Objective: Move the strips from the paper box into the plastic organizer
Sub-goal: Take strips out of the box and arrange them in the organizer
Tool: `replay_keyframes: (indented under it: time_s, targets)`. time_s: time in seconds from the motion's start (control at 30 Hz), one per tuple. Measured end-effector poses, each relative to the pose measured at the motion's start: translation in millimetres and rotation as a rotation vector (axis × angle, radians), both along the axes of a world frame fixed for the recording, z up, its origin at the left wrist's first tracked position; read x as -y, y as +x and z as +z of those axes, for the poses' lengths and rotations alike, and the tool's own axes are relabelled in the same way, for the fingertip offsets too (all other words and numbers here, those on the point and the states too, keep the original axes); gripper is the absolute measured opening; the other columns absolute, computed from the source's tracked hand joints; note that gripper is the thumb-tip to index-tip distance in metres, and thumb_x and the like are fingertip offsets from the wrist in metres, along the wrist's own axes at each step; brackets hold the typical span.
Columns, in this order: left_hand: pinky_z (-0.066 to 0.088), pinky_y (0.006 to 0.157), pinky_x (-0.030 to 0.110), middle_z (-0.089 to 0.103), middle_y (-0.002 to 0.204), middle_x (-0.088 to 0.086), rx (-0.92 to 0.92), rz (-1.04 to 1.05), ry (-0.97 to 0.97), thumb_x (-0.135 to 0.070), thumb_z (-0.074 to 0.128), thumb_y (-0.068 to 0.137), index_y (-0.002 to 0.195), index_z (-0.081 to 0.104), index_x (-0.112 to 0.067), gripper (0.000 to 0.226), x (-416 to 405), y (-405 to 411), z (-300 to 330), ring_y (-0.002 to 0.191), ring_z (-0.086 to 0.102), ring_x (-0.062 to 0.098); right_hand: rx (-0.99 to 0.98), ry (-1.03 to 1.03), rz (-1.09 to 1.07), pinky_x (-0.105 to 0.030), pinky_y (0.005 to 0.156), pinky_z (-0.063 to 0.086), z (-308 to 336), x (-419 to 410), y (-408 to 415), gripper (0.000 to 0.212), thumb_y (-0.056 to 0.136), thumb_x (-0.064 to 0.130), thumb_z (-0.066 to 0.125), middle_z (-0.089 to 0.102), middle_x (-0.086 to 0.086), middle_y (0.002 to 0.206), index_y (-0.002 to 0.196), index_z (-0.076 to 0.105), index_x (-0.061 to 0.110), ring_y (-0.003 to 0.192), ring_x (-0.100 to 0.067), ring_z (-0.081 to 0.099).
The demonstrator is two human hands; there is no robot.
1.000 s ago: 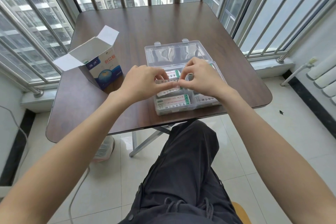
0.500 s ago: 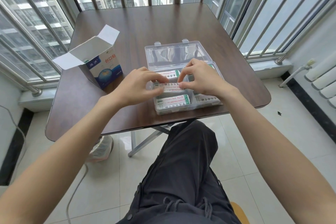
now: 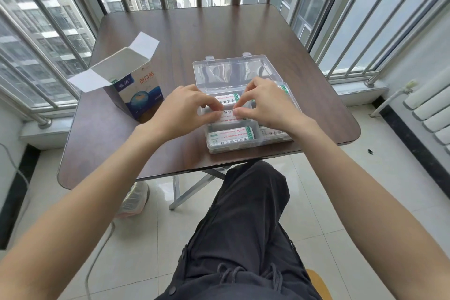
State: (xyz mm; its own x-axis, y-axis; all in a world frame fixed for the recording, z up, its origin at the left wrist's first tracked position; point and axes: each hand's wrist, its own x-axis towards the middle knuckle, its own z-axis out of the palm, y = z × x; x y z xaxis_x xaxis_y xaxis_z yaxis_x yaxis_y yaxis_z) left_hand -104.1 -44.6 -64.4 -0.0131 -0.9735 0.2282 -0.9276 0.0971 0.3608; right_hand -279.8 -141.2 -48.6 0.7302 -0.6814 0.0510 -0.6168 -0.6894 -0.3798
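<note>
Strip: our left hand (image 3: 180, 109) and right hand (image 3: 263, 105) pinch one strip (image 3: 227, 114) at its ends.
Axis: it lies crosswise over the plastic organizer (image 3: 233, 146), level with the middle compartment.

- Bright, even daylight enters through the windows (image 3: 365, 19) from 9 to 3 o'clock.
- Soft sheen lies on the table (image 3: 219, 31) at 12 o'clock and on the floor tiles (image 3: 328, 190).
- Shadows are faint.
- Wide-angle distortion bows the window bars (image 3: 36, 44) at the edges.
- Focus is sharp centrally.
</note>
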Motion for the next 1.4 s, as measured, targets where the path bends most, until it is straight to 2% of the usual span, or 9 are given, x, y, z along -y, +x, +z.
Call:
replay_keyframes:
  time_s: [0.13,0.3,0.5,0.6,0.77,0.83,0.97,1.17,1.4]
  targets:
    - [0.033,0.075,0.025,0.069,0.095,-0.010,0.007,-0.010,0.010,-0.037,0.065,0.085,0.102,0.072,-0.030,0.020,0,-1,-2,0.085,0.047,0.005,-0.029,-0.058,-0.010,-0.033,0.091,0.037,4,9,-11,0.021,0.093,0.029,0.054,0.050,0.000,0.106,0.098,0.073,0.025,0.110,-0.019,0.043]
    - [0.036,0.076,0.026,0.070,0.097,-0.009,-0.004,-0.017,0.028,-0.038,0.064,0.086,0.102,0.071,-0.030,0.020,-2,3,-2,0.087,0.050,0.007,-0.150,-0.112,0.043,-0.033,0.090,0.036,7,7,-6,0.021,0.090,0.020,0.054,0.051,0.000,0.114,0.093,0.074,0.025,0.112,-0.020,0.040]
    - [0.037,0.079,0.028,0.069,0.105,-0.005,0.007,-0.004,0.009,-0.039,0.063,0.086,0.107,0.070,-0.027,0.025,-4,1,-2,0.090,0.049,0.008,-0.097,-0.067,-0.017,-0.032,0.088,0.037,5,8,0,0.012,0.087,0.026,0.065,0.055,0.001,0.115,0.093,0.074,0.019,0.115,-0.020,0.044]
    - [0.035,0.078,0.027,0.070,0.102,-0.005,0.020,-0.016,-0.002,-0.039,0.063,0.086,0.105,0.071,-0.027,0.024,-3,1,-4,0.087,0.045,0.004,-0.086,-0.069,-0.032,-0.030,0.090,0.036,8,8,-6,0.015,0.089,0.025,0.063,0.055,0.001,0.113,0.094,0.074,0.017,0.115,-0.020,0.043]
    - [0.033,0.079,0.026,0.070,0.106,-0.004,0.035,-0.005,-0.001,-0.039,0.061,0.088,0.109,0.070,-0.026,0.026,-3,-1,-3,0.094,0.052,0.010,-0.175,0.014,0.036,-0.042,0.109,0.025,7,-6,-10,0.029,0.093,0.011,0.046,0.043,-0.002,0.140,0.102,0.073,0.014,0.132,-0.024,0.024]
    - [0.031,0.080,0.026,0.069,0.109,-0.004,0.046,0.010,0.011,-0.039,0.059,0.089,0.111,0.069,-0.026,0.028,-3,-3,-4,0.098,0.052,0.012,-0.162,0.042,0.012,-0.042,0.111,0.021,7,-9,-12,0.031,0.093,0.010,0.044,0.038,-0.003,0.146,0.108,0.071,0.014,0.134,-0.024,0.021]
    - [0.032,0.081,0.027,0.069,0.108,-0.005,0.048,0.012,0.020,-0.042,0.057,0.089,0.110,0.069,-0.028,0.028,-2,-3,-5,0.101,0.051,0.013,-0.097,-0.057,-0.048,-0.035,0.106,0.027,5,-6,-12,0.032,0.094,0.006,0.044,0.044,-0.003,0.142,0.107,0.072,0.015,0.130,-0.025,0.029]
    - [0.033,0.084,0.029,0.068,0.111,-0.006,0.079,0.003,0.032,-0.040,0.054,0.092,0.111,0.068,-0.026,0.028,-1,-6,-8,0.104,0.049,0.014,-0.130,-0.038,0.003,-0.037,0.106,0.028,-3,-6,-2,0.025,0.095,0.022,0.050,0.042,-0.002,0.142,0.112,0.069,0.023,0.131,-0.025,0.028]
    - [0.032,0.081,0.029,0.070,0.099,-0.003,0.188,0.034,-0.029,-0.046,0.049,0.092,0.108,0.070,-0.026,0.032,0,-6,-9,0.096,0.051,0.013,-0.111,-0.018,-0.012,-0.038,0.105,0.028,-2,-4,-2,0.022,0.093,0.037,0.055,0.044,-0.001,0.140,0.102,0.071,0.025,0.130,-0.024,0.029]
